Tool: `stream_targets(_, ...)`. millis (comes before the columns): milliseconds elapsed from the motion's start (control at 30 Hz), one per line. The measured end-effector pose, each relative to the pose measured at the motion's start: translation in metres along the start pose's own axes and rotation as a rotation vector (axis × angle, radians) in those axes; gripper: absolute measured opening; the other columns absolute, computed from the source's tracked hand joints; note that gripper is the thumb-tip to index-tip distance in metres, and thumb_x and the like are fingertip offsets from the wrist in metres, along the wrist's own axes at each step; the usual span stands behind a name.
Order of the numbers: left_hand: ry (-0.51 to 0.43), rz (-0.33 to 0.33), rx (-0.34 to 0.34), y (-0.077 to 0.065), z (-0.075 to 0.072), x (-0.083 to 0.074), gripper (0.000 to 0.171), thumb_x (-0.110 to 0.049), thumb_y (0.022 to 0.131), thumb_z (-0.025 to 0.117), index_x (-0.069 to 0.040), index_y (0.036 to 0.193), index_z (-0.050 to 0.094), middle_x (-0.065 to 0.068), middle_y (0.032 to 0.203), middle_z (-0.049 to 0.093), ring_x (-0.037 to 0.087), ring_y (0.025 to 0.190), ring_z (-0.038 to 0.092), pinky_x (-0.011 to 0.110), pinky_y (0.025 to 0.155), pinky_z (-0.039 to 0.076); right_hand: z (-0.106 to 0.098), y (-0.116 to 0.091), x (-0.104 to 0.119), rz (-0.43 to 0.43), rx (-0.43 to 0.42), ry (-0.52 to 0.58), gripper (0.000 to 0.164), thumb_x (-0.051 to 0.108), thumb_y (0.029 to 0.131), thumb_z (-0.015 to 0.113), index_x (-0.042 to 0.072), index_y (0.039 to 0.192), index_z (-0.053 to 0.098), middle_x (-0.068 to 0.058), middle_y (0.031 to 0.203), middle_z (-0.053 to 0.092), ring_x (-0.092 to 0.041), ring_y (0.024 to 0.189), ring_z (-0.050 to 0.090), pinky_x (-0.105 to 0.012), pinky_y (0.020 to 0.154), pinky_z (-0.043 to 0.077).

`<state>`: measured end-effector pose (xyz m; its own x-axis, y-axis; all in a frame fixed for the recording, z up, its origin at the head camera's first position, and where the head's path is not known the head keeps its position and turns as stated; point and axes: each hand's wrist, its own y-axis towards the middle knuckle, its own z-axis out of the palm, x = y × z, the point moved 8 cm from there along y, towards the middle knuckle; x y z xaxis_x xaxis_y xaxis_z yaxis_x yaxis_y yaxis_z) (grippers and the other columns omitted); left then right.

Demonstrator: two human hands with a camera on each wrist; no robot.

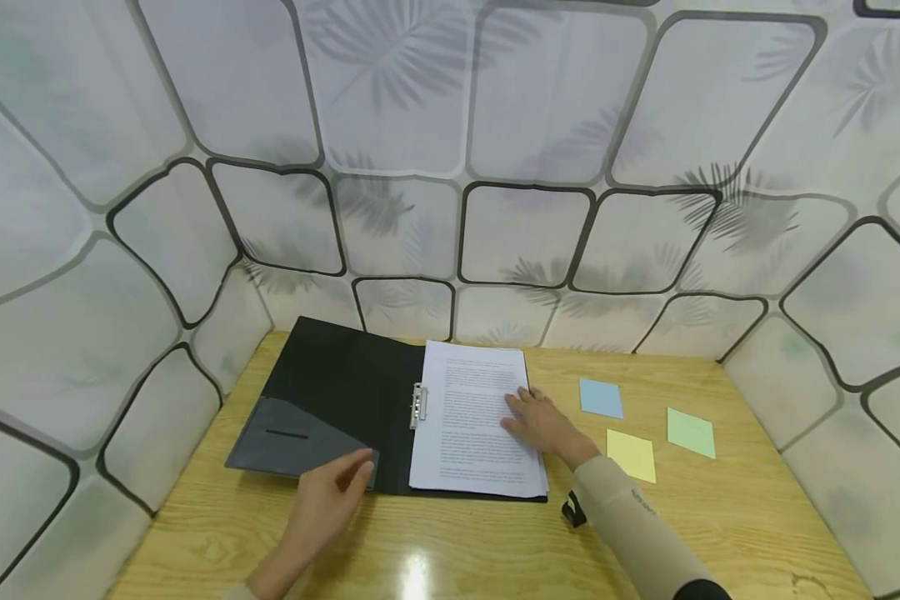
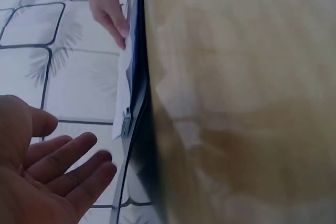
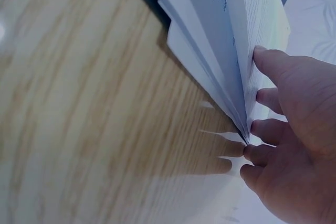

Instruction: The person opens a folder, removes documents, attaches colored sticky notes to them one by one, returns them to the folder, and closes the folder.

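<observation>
Left hand point(image 2: 55, 174) near dark folder point(image 2: 139, 59), metal clip point(image 2: 126, 122) on folder, right hand point(image 2: 106, 6) at folder's papers point(image 2: 122, 85) — tabletop point(image 2: 241, 77) beneath folder.

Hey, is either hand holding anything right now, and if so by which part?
Nothing looks gripped. The right hand rests its fingertips on the printed pages near their right edge; the left hand is empty near the black folder's pocket.

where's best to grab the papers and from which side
Take the papers by the near right corner, coming from the right: their edges splay apart there, so a pinch should probably slip in easily, while the clip sits at the left edge.
</observation>
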<state>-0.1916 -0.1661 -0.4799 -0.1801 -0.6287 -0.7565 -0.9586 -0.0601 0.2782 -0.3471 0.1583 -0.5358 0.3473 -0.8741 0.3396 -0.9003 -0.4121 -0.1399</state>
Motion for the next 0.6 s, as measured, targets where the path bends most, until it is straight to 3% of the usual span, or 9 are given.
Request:
stream_targets(33, 0.024, 0.037, 0.014, 0.006, 0.003, -0.003, 0.026, -0.013, 0.099, 0.075, -0.004, 0.124, 0.078, 0.006, 0.093, 0.080, 0.001, 0.052, 0.048, 0.022, 0.054, 0.046, 0.000, 0.000, 0.000, -0.001, -0.003, 0.004, 0.059, 0.037, 0.110, 0.055, 0.001, 0.157, 0.047, -0.031, 0.166, 0.034, -0.056, 0.155, 0.026, -0.067, 0.125, 0.027)
stream_targets(67, 0.062, 0.076, 0.030, 0.012, 0.006, -0.006, 0.029, -0.014, 0.100, 0.074, -0.005, 0.127, 0.076, 0.008, 0.088, 0.079, 0.006, 0.055, 0.056, 0.025, 0.056, 0.049, 0.000, 0.000, -0.001, -0.001, -0.006, 0.010, 0.059, 0.036, 0.110, 0.055, 0.001, 0.157, 0.047, -0.031, 0.166, 0.034, -0.056, 0.155, 0.026, -0.067, 0.126, 0.027)
stream_targets(100, 0.104, 0.115, 0.045, 0.018, 0.010, -0.008, 0.031, -0.015, 0.100, 0.074, -0.005, 0.130, 0.075, 0.011, 0.094, 0.080, 0.013, 0.060, 0.064, 0.029, 0.061, 0.054, 0.000, 0.000, -0.001, -0.003, -0.007, 0.014, 0.059, 0.036, 0.110, 0.055, 0.000, 0.157, 0.047, -0.032, 0.166, 0.033, -0.056, 0.155, 0.025, -0.067, 0.126, 0.027)
stream_targets(167, 0.191, 0.187, 0.072, 0.029, 0.018, -0.011, 0.038, -0.019, 0.101, 0.073, -0.004, 0.136, 0.070, 0.020, 0.110, 0.079, 0.032, 0.085, 0.076, 0.044, 0.079, 0.062, 0.001, 0.001, -0.002, -0.006, -0.008, 0.022, 0.059, 0.036, 0.111, 0.055, 0.000, 0.158, 0.046, -0.032, 0.166, 0.032, -0.056, 0.156, 0.024, -0.067, 0.126, 0.027)
stream_targets(200, 0.233, 0.216, 0.085, 0.035, 0.022, -0.012, 0.042, -0.022, 0.102, 0.072, -0.004, 0.140, 0.068, 0.024, 0.123, 0.075, 0.042, 0.104, 0.075, 0.053, 0.092, 0.061, 0.002, 0.001, -0.002, -0.007, -0.008, 0.029, 0.059, 0.035, 0.111, 0.055, 0.000, 0.158, 0.046, -0.032, 0.167, 0.032, -0.056, 0.156, 0.024, -0.067, 0.126, 0.027)
stream_targets(267, 0.309, 0.248, 0.121, 0.047, 0.030, -0.010, 0.049, -0.028, 0.104, 0.068, -0.004, 0.147, 0.061, 0.026, 0.135, 0.069, 0.057, 0.137, 0.053, 0.070, 0.111, 0.045, 0.003, 0.001, -0.002, -0.010, -0.006, 0.043, 0.060, 0.035, 0.111, 0.055, 0.000, 0.158, 0.045, -0.032, 0.167, 0.030, -0.057, 0.156, 0.022, -0.067, 0.126, 0.026)
stream_targets(300, 0.335, 0.249, 0.143, 0.053, 0.034, -0.008, 0.053, -0.031, 0.106, 0.066, -0.004, 0.150, 0.058, 0.027, 0.149, 0.059, 0.059, 0.142, 0.047, 0.074, 0.115, 0.038, 0.004, 0.002, -0.002, -0.009, -0.005, 0.047, 0.060, 0.035, 0.111, 0.054, 0.000, 0.159, 0.044, -0.032, 0.167, 0.029, -0.056, 0.157, 0.021, -0.066, 0.126, 0.026)
stream_targets(400, 0.410, 0.211, 0.227, 0.071, 0.047, 0.000, 0.058, -0.040, 0.109, 0.057, -0.010, 0.158, 0.049, 0.028, 0.160, 0.046, 0.061, 0.150, 0.033, 0.078, 0.120, 0.024, 0.005, 0.002, -0.002, -0.001, -0.001, 0.067, 0.061, 0.035, 0.111, 0.055, 0.000, 0.159, 0.043, -0.032, 0.168, 0.028, -0.056, 0.158, 0.019, -0.066, 0.127, 0.024)
stream_targets(600, 0.516, 0.160, 0.338, 0.093, 0.067, 0.010, 0.058, -0.044, 0.111, 0.050, -0.015, 0.161, 0.047, 0.029, 0.165, 0.039, 0.061, 0.154, 0.025, 0.080, 0.121, 0.016, 0.004, 0.002, -0.002, 0.006, 0.002, 0.070, 0.060, 0.034, 0.110, 0.056, 0.000, 0.158, 0.044, -0.032, 0.168, 0.029, -0.056, 0.157, 0.019, -0.067, 0.126, 0.025)
